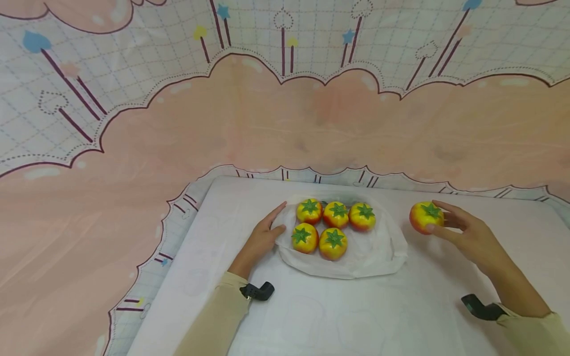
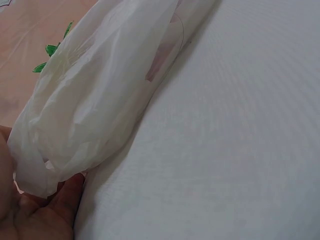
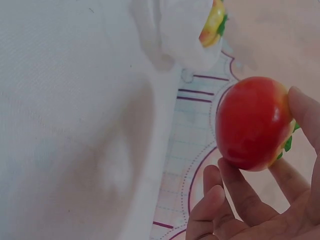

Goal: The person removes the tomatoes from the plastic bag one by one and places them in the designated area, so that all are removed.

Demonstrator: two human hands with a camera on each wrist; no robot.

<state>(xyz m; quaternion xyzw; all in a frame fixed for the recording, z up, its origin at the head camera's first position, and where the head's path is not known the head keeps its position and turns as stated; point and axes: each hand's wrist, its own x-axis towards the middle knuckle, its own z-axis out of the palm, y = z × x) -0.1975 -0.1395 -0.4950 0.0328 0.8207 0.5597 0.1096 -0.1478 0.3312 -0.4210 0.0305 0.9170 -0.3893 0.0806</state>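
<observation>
My right hand [image 1: 474, 237] holds a red and yellow tomato [image 1: 426, 217] with a green star-shaped leaf top, pinched between thumb and fingers to the right of a white plastic bag [image 1: 378, 257]. Seen from the right wrist, the tomato's [image 3: 254, 122] glossy red underside faces the camera. On the left, my left hand [image 1: 262, 240] grips the bag's edge, with the thin plastic [image 2: 90, 105] between thumb and fingers; some fingertips are hidden. Several similar tomatoes [image 1: 335, 215] sit in two rows on the bag, leaf tops up.
The bag lies on a white-covered table [image 1: 303, 316]. Behind the table hangs a pink and white patterned cloth [image 1: 311, 123], which also runs down the left side. Each wrist carries a black strapped device [image 1: 258, 291].
</observation>
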